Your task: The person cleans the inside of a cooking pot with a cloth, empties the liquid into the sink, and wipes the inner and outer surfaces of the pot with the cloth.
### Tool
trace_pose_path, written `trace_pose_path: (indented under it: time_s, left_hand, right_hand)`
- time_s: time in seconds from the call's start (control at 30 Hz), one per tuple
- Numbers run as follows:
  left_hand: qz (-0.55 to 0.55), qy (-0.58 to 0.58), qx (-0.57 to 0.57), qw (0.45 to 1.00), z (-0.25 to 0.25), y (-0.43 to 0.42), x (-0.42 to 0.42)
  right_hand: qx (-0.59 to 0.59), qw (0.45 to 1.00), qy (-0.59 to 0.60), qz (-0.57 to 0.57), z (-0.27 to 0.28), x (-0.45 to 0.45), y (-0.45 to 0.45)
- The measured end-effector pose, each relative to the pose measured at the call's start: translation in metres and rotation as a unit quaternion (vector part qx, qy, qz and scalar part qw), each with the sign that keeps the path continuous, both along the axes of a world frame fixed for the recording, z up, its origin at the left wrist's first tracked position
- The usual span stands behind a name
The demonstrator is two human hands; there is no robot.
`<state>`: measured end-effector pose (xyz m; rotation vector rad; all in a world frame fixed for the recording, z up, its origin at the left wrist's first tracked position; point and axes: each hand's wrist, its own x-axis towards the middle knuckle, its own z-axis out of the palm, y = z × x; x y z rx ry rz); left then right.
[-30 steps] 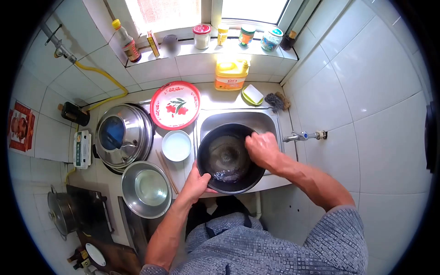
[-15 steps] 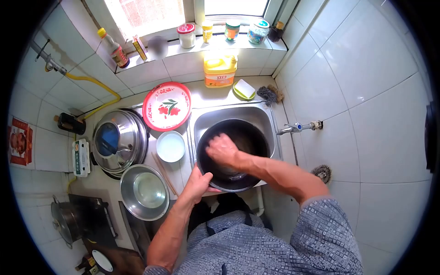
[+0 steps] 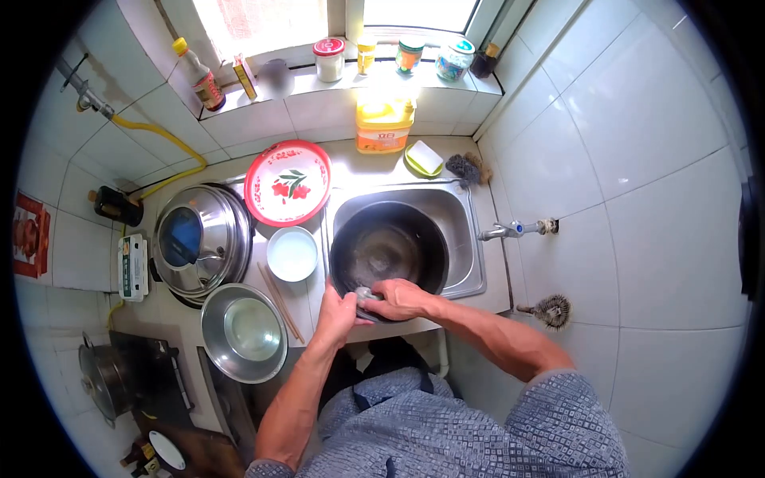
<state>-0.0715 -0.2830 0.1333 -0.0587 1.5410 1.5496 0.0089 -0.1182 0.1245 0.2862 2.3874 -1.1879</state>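
Observation:
A large dark pot [image 3: 431,251] stands tilted in the steel sink [image 3: 472,279], its bare inside facing up with a dull worn patch on the bottom. My left hand [image 3: 336,312] grips the near-left rim, thumb on top. Close beside it, my right hand [image 3: 401,300] is closed on a small greyish scrubber [image 3: 365,295], pressed at the pot's near rim. Part of the scrubber is hidden by the fingers.
Left of the sink are a red-rimmed enamel plate [image 3: 253,187], a white bowl [image 3: 292,253], chopsticks [image 3: 280,304] and a metal basin [image 3: 212,338]. A tap [image 3: 510,229] juts from the right wall. A yellow detergent jug [image 3: 384,131] stands behind.
My right hand has moved from inside the pot to its near rim, beside my left hand. The pot has shifted slightly left, and its inside shows more.

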Motion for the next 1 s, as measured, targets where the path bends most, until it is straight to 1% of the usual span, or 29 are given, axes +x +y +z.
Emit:
trace_pose_path:
  time_s: [0.03, 0.1, 0.13, 0.2, 0.27, 0.33, 0.4, 0.43, 0.47, 0.53, 0.57, 0.63, 0.67, 0.7, 0.73, 0.8, 0.83, 0.87, 0.9, 0.93, 0.97, 1.0]
  left_hand:
    - [0.014, 0.016, -0.005, 1.0, -0.001, 0.0, -0.002]
    - [0.009, 0.022, -0.002, 1.0, 0.001, -0.002, -0.008]
    - [0.007, 0.03, 0.006, 0.999, 0.002, -0.002, -0.01]
    - [0.005, 0.044, 0.002, 0.999, 0.007, -0.003, -0.012]
    - [-0.003, 0.013, -0.005, 1.0, 0.013, -0.004, -0.014]
    - [-0.012, 0.0, -0.002, 1.0, 0.017, -0.002, -0.01]
    - [-0.022, -0.016, -0.003, 1.0, 0.016, -0.002, -0.006]
    - [-0.041, -0.033, 0.005, 0.999, 0.013, 0.0, -0.005]
    - [-0.061, -0.052, 0.013, 0.997, 0.01, 0.002, -0.004]
    - [-0.079, -0.057, 0.016, 0.995, 0.017, 0.006, -0.001]
    - [-0.082, -0.054, 0.018, 0.995, 0.019, 0.007, 0.002]
    - [-0.079, -0.052, 0.017, 0.995, 0.023, 0.006, 0.005]
    - [-0.064, -0.024, 0.02, 0.997, 0.026, 0.005, 0.006]
    - [-0.049, 0.006, 0.025, 0.998, 0.027, 0.006, 0.005]
    - [-0.046, 0.006, 0.026, 0.999, 0.026, 0.006, 0.004]
    - [-0.064, 0.026, 0.034, 0.997, 0.023, 0.004, 0.0]
    - [-0.057, 0.028, 0.033, 0.997, 0.023, 0.004, 0.0]
    - [-0.053, 0.007, 0.042, 0.998, 0.023, 0.005, 0.002]
    - [-0.054, -0.016, 0.05, 0.997, 0.023, 0.005, 0.003]
    - [-0.058, -0.015, 0.05, 0.997, 0.022, 0.005, 0.003]
    - [-0.05, -0.02, 0.041, 0.998, 0.022, 0.004, 0.003]
    - [-0.041, -0.023, 0.031, 0.998, 0.022, 0.004, 0.003]
  right_hand:
    - [-0.003, 1.0, -0.001, -0.002, 0.011, -0.001, -0.006]
    - [0.036, 0.994, 0.067, -0.073, 0.034, 0.002, -0.014]
    - [0.036, 0.994, 0.067, -0.073, 0.033, 0.005, -0.011]
    - [0.14, 0.982, 0.128, 0.02, 0.028, 0.014, 0.0]
    - [0.219, 0.963, 0.128, 0.089, 0.027, 0.028, 0.021]
    - [0.291, 0.927, 0.183, 0.15, 0.032, 0.037, 0.05]
    - [0.363, 0.896, 0.157, 0.202, 0.035, 0.032, 0.069]
    - [0.395, 0.877, 0.165, 0.216, 0.042, 0.026, 0.074]
    - [0.431, 0.853, 0.213, 0.204, 0.041, 0.02, 0.079]
    - [0.453, 0.843, 0.224, 0.184, 0.053, 0.004, 0.08]
    - [0.452, 0.845, 0.22, 0.182, 0.054, 0.001, 0.082]
    - [0.528, 0.787, 0.111, 0.299, 0.055, -0.006, 0.082]
    - [0.537, 0.772, 0.083, 0.33, 0.057, -0.001, 0.078]
    - [0.49, 0.816, 0.05, 0.304, 0.046, 0.007, 0.075]
    - [0.44, 0.854, 0.016, 0.277, 0.029, 0.016, 0.071]
    - [0.331, 0.915, -0.008, 0.23, 0.0, 0.028, 0.058]
    - [0.238, 0.943, -0.067, 0.223, 0.011, 0.018, 0.048]
    - [0.168, 0.971, -0.023, 0.168, -0.011, 0.019, 0.039]
    - [0.101, 0.989, 0.046, 0.102, -0.02, 0.018, 0.028]
    - [0.072, 0.993, 0.084, 0.051, -0.014, 0.01, 0.013]
    - [0.082, 0.989, 0.12, 0.039, -0.008, 0.002, 0.003]
    - [0.117, 0.973, 0.198, 0.022, -0.022, -0.006, -0.006]
